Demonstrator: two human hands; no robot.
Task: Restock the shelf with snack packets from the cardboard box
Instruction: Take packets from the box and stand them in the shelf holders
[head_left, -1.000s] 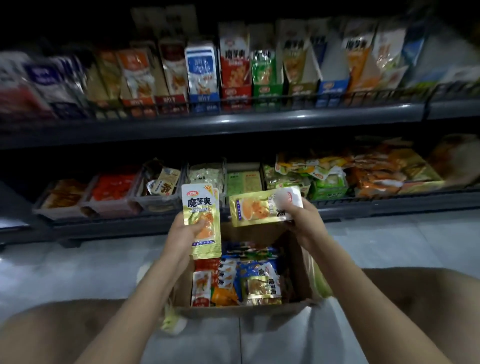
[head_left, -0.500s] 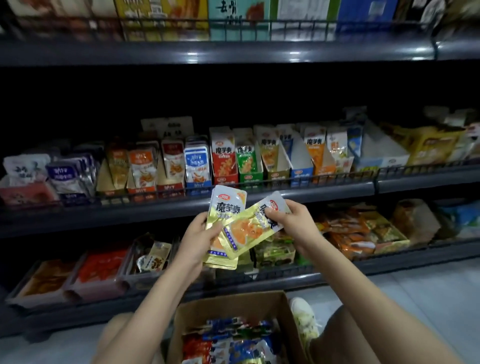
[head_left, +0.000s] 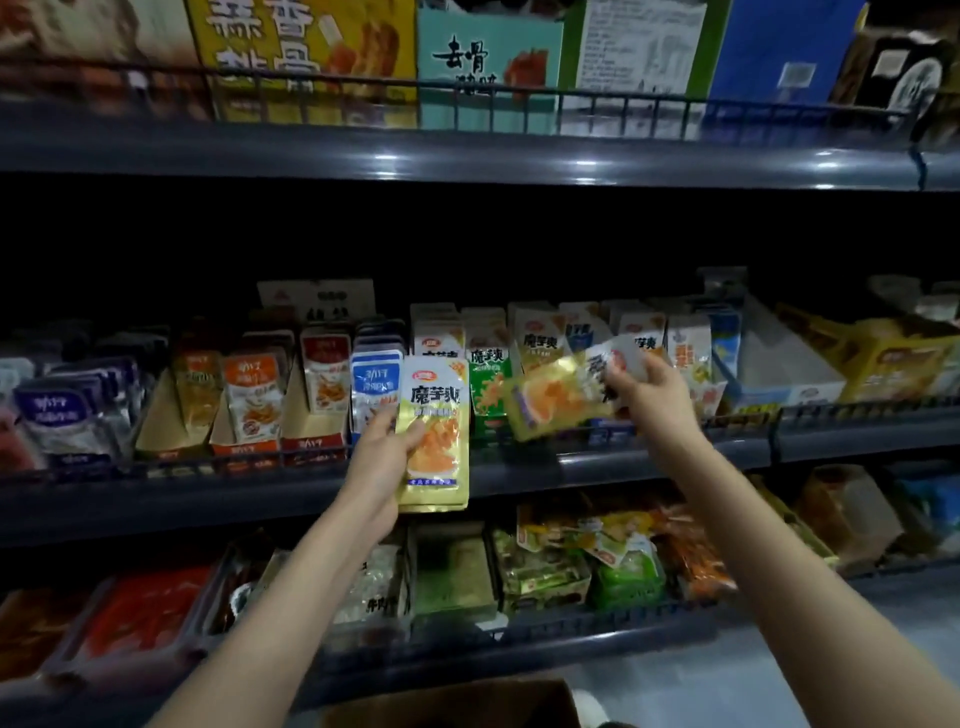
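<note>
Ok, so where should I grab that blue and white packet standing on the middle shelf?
I'd pinch its top edge, coming from the front and above. The blue and white packet stands upright at the front of its row, more packets stacked behind it, and the upright yellow packet covers its right side, so the top is freest.

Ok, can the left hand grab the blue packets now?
Probably not: the left hand is right beside the blue packets with nothing between, but it is full, holding a yellow packet.
</note>
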